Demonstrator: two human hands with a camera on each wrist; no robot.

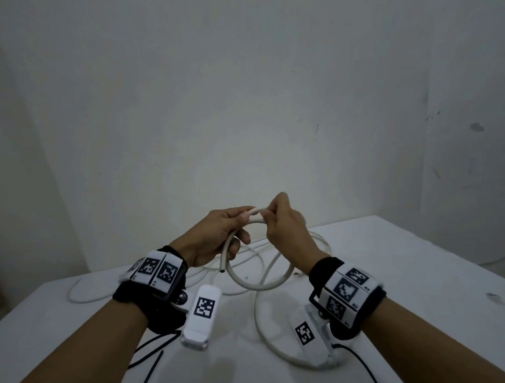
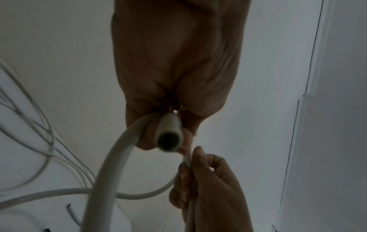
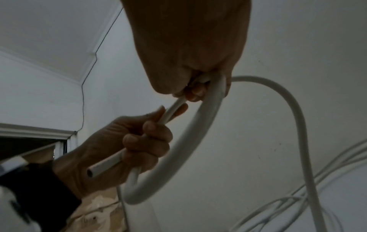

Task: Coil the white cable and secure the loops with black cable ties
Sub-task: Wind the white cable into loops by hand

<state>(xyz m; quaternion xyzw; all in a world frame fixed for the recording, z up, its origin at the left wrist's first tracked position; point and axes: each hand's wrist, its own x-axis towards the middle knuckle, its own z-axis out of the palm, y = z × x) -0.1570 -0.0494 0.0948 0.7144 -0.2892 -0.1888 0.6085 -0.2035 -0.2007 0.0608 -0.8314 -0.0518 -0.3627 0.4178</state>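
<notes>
A thick white cable (image 1: 253,286) forms one loop held above the white table (image 1: 414,268). My left hand (image 1: 218,236) grips the cable near its cut end (image 1: 222,271), which points down toward me; the hollow end (image 2: 168,139) fills the left wrist view. My right hand (image 1: 284,221) pinches the top of the loop beside the left fingers, with cable (image 3: 208,113) curving under it. The rest of the cable (image 1: 271,349) trails in a wide curve over the table. No black cable tie can be made out.
Thinner white wires (image 1: 255,248) lie tangled on the table behind the hands, one arc (image 1: 81,297) reaching left. Black leads (image 1: 151,357) from the wrist cameras run over the near table. A plain wall stands behind; the table's far edge (image 1: 444,244) runs at the right.
</notes>
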